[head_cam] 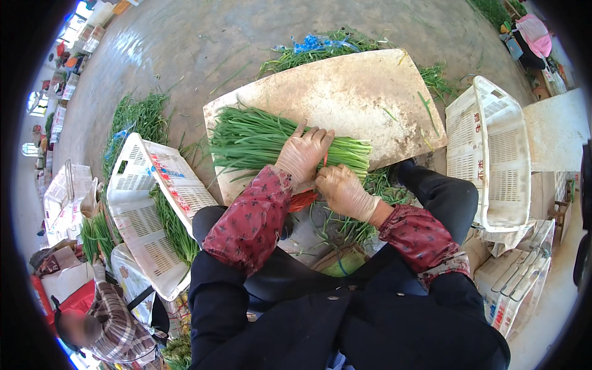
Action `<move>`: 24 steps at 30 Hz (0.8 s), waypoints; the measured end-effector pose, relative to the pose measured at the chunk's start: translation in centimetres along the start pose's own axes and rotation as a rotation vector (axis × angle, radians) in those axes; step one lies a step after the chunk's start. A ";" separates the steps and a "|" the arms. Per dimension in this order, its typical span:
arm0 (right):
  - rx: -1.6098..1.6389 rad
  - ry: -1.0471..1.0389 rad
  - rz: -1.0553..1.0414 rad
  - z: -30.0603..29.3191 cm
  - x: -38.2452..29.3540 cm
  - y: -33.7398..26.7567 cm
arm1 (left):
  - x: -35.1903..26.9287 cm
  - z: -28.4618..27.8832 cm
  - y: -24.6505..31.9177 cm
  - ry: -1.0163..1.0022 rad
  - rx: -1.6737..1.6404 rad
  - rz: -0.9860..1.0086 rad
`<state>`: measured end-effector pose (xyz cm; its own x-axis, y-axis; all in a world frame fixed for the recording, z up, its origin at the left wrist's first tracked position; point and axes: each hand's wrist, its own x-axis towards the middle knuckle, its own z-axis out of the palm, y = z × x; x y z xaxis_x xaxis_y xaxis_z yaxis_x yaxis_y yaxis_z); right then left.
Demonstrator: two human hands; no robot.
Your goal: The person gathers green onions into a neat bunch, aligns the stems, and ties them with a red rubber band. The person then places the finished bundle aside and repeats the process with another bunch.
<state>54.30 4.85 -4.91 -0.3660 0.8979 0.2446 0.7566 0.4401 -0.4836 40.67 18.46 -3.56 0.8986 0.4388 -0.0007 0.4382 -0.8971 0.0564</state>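
Observation:
A large bundle of long green chives [259, 136] lies on a stained, pale board [342, 92], cut ends to the right. My left hand [305, 155], in a thin translucent glove, rests across the bundle and presses on it. A narrow red band [325, 158] shows beside its fingers, near the pale stems. My right hand [344, 189], also gloved, is closed at the near edge of the bundle, just below the band; its fingertips are hidden, and they seem to pinch the band. Red strips [303, 200] hang below the board between my hands.
A white plastic crate [171, 175] with greens stands at left, another crate [504, 162] at right. Loose greens [143, 115] and blue ties [319, 43] lie on the floor around the board. A co-worker [115, 319] in a checked sleeve sits at lower left, holding greens.

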 end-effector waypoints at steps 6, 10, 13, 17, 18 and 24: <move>0.623 0.230 0.263 -2.4 2.4 -1.0 | 0.7 2.5 -0.1 0.138 -0.009 -0.021; 0.531 0.290 0.317 -4.1 4.2 1.1 | 1.1 1.6 0.3 0.058 0.010 -0.072; 0.369 0.198 0.291 -5.5 4.0 3.0 | 1.0 0.1 0.2 -0.033 -0.073 -0.130; -0.077 0.053 0.302 -6.2 2.4 3.9 | 1.1 -1.0 -0.3 0.058 -0.158 -0.172; -0.261 -0.017 0.318 -5.9 2.3 3.8 | 1.3 -1.1 -0.4 0.032 -0.109 -0.190; -0.555 -0.186 0.352 -5.8 4.0 5.6 | 1.5 -0.9 -1.8 0.043 -0.042 -0.209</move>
<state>60.17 10.88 -1.76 -0.0971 0.9951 -0.0212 0.9952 0.0972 0.0071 41.19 20.80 -2.82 0.7859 0.6179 0.0255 0.6129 -0.7837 0.1011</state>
